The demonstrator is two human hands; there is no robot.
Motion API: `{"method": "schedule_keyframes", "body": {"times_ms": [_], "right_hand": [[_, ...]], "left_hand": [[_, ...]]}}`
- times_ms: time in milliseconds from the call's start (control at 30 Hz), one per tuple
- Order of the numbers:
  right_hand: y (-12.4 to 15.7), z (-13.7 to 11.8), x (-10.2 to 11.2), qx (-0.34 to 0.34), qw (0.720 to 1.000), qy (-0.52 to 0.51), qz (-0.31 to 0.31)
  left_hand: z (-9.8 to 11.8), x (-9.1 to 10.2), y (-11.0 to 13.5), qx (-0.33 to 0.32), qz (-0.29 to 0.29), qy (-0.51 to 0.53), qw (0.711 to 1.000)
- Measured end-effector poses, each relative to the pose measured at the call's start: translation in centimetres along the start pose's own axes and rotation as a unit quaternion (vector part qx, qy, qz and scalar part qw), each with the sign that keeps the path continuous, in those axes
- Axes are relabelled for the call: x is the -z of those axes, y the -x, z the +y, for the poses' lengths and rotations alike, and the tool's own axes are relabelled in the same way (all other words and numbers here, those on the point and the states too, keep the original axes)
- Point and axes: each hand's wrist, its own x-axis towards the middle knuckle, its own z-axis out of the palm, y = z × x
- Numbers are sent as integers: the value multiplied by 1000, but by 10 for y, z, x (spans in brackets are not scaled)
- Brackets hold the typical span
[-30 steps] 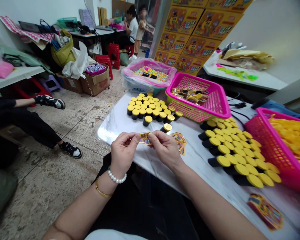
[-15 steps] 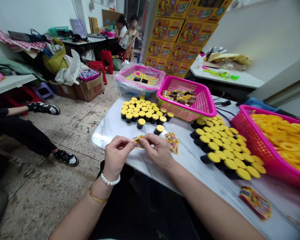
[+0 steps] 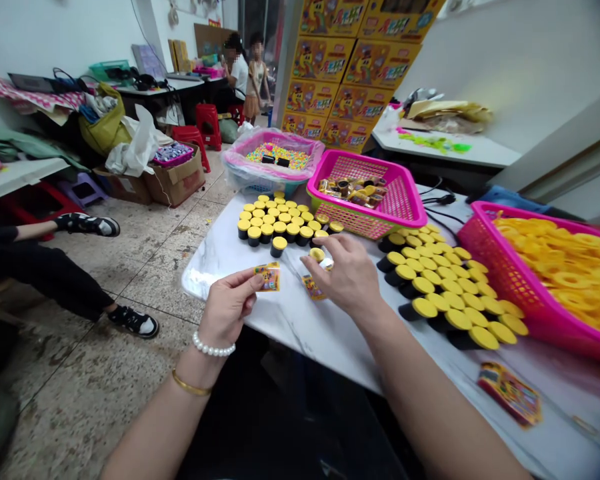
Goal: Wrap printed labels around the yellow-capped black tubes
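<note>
Currently the left hand (image 3: 233,300) has its thumb and forefinger clamped on a label (image 3: 269,276), held upright above the near edge of the table (image 3: 290,327), printed side showing. A string of white beads (image 3: 213,347) and a gold bangle (image 3: 191,385) circle that wrist and forearm. The right hand (image 3: 350,277) reaches over the table with thumb and forefinger apart, one on either side of a yellow-topped cup (image 3: 317,255); whether they touch it I cannot tell. More labels (image 3: 313,288) lie just below that thumb, partly hidden by the hand.

Beyond the hands, a cluster of cups (image 3: 280,217) stands upright, black with yellow tops, and a single cup (image 3: 279,247) stands just in front of them. To the right, a bigger block of cups (image 3: 447,287) sits in close rows beside a pink basket (image 3: 503,273) full of yellow rings (image 3: 570,273). A stack of cards (image 3: 511,393) lies nearer the person, on the right.

Behind the cups, a second basket (image 3: 405,190) holds wrapped pieces (image 3: 353,190), and next to it a plastic-lined tub (image 3: 237,150) holds coloured pellets (image 3: 297,158) with two dark pieces (image 3: 269,159) on top. Yellow boxes (image 3: 353,73) are stacked behind; at left, a seated person's leg (image 3: 45,273) shows
</note>
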Motion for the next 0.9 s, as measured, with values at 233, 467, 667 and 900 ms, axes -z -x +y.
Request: {"method": "schedule_keyframes", "body": {"times_ms": [233,467,667,900], "right_hand": [[-1,9,-6,-34,995,6,-97],[-10,4,11,-162,906,-368,-130],[-4,-8,6,-212,766,-585,-163],[3,-16,1,-172,855,-476,-110]], "left_hand": [[6,-4,-13,102,-72,49,991],[8,-5,-24,120,-100,92,983],[9,-4,-24,141,-82,125,979],[5,-3,-25,140,-100,132,976]]}}
